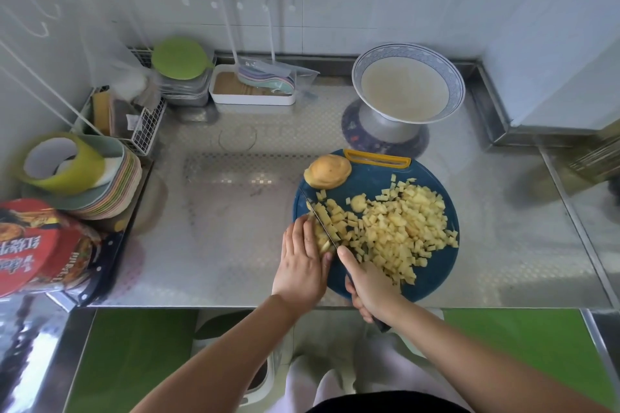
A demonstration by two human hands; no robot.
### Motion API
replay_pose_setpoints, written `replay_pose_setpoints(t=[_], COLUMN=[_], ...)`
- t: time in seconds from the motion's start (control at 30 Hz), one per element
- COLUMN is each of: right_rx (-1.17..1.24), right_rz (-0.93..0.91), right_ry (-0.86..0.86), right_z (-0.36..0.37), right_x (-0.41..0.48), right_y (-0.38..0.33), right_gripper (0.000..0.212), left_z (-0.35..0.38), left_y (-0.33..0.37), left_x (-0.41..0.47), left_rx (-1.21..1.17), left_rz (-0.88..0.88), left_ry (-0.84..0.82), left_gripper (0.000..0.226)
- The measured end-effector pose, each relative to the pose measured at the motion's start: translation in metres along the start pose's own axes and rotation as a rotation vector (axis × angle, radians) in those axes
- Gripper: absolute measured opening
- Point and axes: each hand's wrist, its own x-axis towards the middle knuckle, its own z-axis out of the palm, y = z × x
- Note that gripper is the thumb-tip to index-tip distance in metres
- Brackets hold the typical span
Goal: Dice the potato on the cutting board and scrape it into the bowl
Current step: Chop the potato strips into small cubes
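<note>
A round blue cutting board [432, 282] with a yellow handle lies at the counter's front edge. A heap of diced potato [402, 228] covers its middle and right. An uncut potato piece [327, 171] sits at the board's far left rim. My left hand [302, 261] presses down on potato strips [323, 238] at the board's left side, fingers curved over them. My right hand [369, 292] grips the handle of a knife [318, 214], index finger along the spine, blade down beside my left fingers. A blue-rimmed white bowl [407, 82] stands behind the board.
A steel counter [235, 211] holds stacked plates with a green roll [63, 161] at left, red snack packets [37, 245], a wire rack [147, 124], steel trays under a green lid [181, 59], and a white box [251, 89] at the back.
</note>
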Motion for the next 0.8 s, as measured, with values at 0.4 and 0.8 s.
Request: replay_pose_setpoints(t=[0.4, 0.8], right_rx=[0.172, 0.100], right_rz=[-0.037, -0.071], right_ry=[-0.115, -0.131], right_z=[-0.027, -0.015], right_x=[-0.017, -0.038], right_y=[0.006, 0.004], right_gripper=[0.068, 0.069], left_z=[-0.005, -0.015], left_y=[-0.001, -0.008], left_x=[-0.001, -0.003], left_rx=[-0.128, -0.236], left_rz=[-0.011, -0.051], left_ry=[0.012, -0.056], left_gripper=[0.066, 0.088])
